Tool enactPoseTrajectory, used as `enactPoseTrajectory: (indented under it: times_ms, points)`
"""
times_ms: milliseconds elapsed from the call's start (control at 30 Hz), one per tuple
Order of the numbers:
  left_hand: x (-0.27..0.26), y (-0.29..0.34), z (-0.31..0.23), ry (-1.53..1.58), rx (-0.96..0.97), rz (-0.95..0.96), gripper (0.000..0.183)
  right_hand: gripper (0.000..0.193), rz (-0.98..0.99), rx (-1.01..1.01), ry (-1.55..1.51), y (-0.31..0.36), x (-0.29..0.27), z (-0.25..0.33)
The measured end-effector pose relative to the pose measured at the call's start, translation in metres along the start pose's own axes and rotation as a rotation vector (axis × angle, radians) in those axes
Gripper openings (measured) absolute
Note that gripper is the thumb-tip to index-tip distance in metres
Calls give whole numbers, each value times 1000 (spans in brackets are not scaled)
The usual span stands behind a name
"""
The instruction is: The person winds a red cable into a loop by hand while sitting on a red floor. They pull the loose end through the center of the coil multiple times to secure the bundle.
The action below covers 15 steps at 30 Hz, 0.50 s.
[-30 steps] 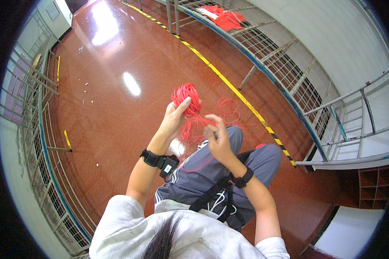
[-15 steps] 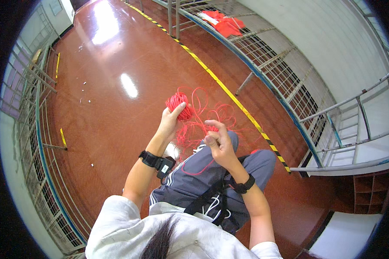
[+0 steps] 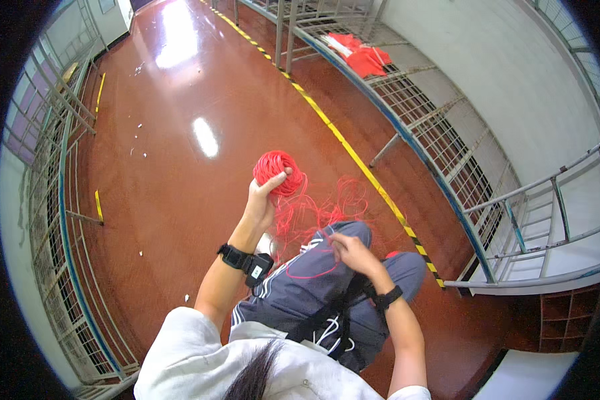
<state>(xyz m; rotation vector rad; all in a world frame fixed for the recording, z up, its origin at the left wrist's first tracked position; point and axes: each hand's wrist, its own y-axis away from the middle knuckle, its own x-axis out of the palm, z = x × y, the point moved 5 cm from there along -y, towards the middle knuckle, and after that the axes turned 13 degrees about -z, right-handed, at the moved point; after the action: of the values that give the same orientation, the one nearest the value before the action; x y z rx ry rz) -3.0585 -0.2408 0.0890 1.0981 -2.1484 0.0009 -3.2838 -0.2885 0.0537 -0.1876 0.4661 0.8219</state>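
Your left hand (image 3: 263, 201) grasps a rounded bundle of red cord (image 3: 272, 168) out over the floor (image 3: 180, 200): that much is gathered. To its right, just beyond your knee (image 3: 355, 233), a loose tangle of cord (image 3: 345, 204) remains ungathered. Your right hand (image 3: 355, 255), nearer you, appears to pinch a thin strand (image 3: 313, 275) above your thigh.

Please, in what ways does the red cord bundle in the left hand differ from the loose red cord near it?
The bundle is wound in dense coils, while the loose cord spreads in open, tangled loops. The bundle is compact; the loose cord covers a wider area. The left hand grips the bundle, with the loose cord mostly outside that grip. Both are red and thin.
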Motion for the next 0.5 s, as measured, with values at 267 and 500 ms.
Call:
enactPoseTrajectory:
  times_ms: [267,500]
  points:
    - [12,10,3,-209,-53,119,12,63,-298,-6,503,-27,-31,-22]
    - [47,40,-1,-199,-105,300,11,78,-224,-209,97,-57,-15,48]
